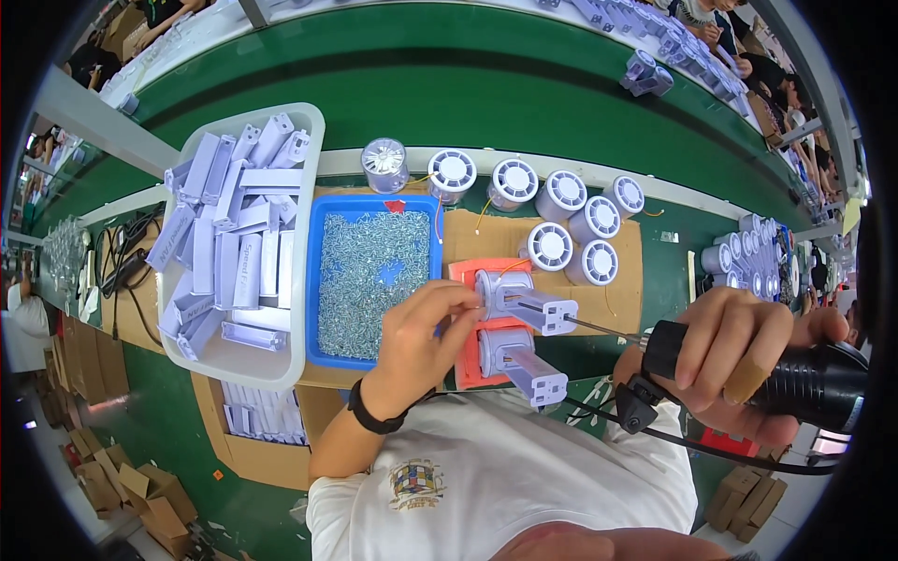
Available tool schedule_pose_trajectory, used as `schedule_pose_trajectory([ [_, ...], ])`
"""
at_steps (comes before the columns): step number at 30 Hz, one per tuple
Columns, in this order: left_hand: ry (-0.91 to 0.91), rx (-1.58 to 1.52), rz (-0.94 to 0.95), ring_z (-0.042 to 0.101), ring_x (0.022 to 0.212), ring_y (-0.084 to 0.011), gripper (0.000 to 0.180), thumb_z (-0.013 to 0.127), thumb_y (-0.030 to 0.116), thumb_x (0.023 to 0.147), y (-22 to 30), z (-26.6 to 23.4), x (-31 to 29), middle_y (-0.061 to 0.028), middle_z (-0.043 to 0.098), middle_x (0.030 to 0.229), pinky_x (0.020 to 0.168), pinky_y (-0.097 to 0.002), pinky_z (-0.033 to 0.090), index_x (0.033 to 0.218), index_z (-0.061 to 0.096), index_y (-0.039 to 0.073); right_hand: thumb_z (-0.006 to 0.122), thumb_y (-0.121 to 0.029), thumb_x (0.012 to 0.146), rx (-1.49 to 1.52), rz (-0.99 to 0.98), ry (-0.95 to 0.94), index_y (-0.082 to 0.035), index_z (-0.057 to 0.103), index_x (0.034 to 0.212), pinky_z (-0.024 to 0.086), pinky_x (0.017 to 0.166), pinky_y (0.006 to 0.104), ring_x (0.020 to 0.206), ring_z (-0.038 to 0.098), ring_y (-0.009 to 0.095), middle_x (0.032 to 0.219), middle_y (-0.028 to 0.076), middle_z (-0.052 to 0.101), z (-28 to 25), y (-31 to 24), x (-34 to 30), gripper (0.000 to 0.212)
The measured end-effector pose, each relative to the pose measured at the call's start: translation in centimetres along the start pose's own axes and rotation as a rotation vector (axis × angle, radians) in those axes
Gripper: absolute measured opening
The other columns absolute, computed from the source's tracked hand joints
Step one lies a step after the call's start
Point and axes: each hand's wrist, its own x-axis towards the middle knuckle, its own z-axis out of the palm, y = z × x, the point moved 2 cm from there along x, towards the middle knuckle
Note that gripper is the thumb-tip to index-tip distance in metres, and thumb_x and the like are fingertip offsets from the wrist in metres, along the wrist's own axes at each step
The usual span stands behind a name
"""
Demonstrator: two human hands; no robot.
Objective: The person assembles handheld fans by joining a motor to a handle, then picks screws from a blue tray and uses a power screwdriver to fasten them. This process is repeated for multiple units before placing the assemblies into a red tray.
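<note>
My right hand point(739, 355) is wrapped round a black electric screwdriver point(806, 391). Its long thin bit point(603, 329) points left, reaching the end of the handle of the upper lilac handheld fan point(531, 304). Beside that fan's round body, the thumb and forefinger of my left hand point(421, 332) are pinched together; anything between the fingertips is too small to make out. Below lies a second lilac handheld fan point(526, 365), with its handle pointing right. Both fans rest in a red-orange holder point(465, 374).
A blue tray point(311, 280) holds many small screws. Left of it stands a white bin point(313, 140) of lilac handle shells. Several round fan heads point(547, 246) sit on cardboard point(477, 234) behind the holder. A green conveyor belt point(524, 56) runs across the back, with people beyond.
</note>
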Motion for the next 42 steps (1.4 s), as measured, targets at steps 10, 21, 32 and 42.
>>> schedule_pose_trajectory([
  [10,-0.029,0.039,0.160,0.069,0.076,-0.0237,0.018,0.075,-0.006,0.078,0.4,1.2,1.1,-0.0117,0.072,0.092,0.064,-0.0302,0.053,0.093,0.066,0.000,0.073,-0.026,0.089,0.035,0.063,-0.039,-0.004,0.033,0.143,0.062,0.053,0.0263,0.056,0.067,0.014,0.082,0.008,0.064,-1.1,0.7,0.1,0.071],
  [21,-0.087,0.003,0.221,0.070,0.081,-0.0302,0.021,0.074,-0.005,0.077,0.2,1.4,0.9,-0.0134,0.071,0.093,0.070,-0.0360,0.057,0.096,0.066,0.000,0.070,-0.028,0.092,0.079,0.135,-0.191,-0.005,0.026,0.147,0.062,0.056,0.0266,0.058,0.068,0.015,0.085,0.008,0.064,-1.3,0.8,0.3,0.074],
  [32,-0.031,0.106,0.198,0.069,0.084,-0.0258,0.026,0.076,-0.004,0.075,0.3,1.5,0.7,-0.0120,0.072,0.099,0.069,-0.0322,0.055,0.100,0.072,0.001,0.071,-0.034,0.091,-0.058,0.073,-0.140,-0.007,0.027,0.147,0.059,0.050,0.0237,0.055,0.066,0.012,0.083,0.005,0.063,-0.5,0.8,-0.1,0.076],
  [42,-0.021,0.193,0.230,0.066,0.081,-0.0255,0.026,0.079,-0.001,0.074,0.3,1.5,0.8,-0.0094,0.072,0.102,0.069,-0.0331,0.053,0.099,0.072,0.002,0.072,-0.040,0.090,-0.193,0.058,-0.146,-0.011,0.030,0.146,0.055,0.045,0.0218,0.052,0.063,0.010,0.081,0.003,0.062,0.6,1.1,-0.4,0.076],
])
